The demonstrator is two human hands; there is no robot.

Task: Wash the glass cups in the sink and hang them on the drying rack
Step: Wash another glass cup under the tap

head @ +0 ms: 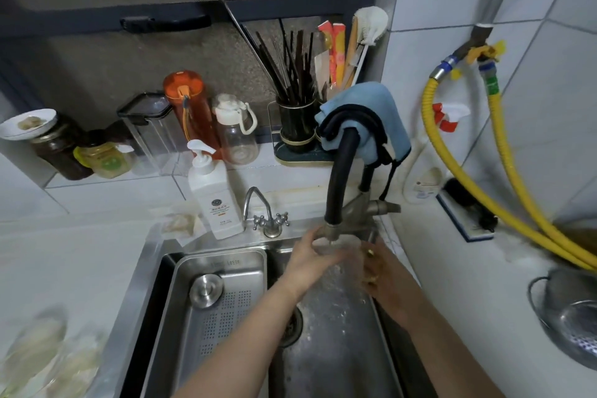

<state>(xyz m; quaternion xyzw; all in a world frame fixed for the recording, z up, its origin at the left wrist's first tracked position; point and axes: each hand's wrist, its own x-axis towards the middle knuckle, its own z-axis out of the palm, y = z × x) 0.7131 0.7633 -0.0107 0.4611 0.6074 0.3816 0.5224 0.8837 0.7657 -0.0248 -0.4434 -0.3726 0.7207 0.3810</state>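
Both your hands, left hand (311,257) and right hand (382,268), clasp one glass cup (344,255) under the running faucet (332,229); rinsing underway, hanging yet to come, no drying rack visible.

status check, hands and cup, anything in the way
Both hands on the cup: left hand grips one side, right hand the other. Cup under the running faucet, over the sink. Nothing in the way.

No print here can be read for sure. The white soap bottle (214,194) carries a round dark emblem with blurred lines under it. The sink tray (223,263) has a faint stamped mark on its rim, the spray bottle (423,184) a smudged label.
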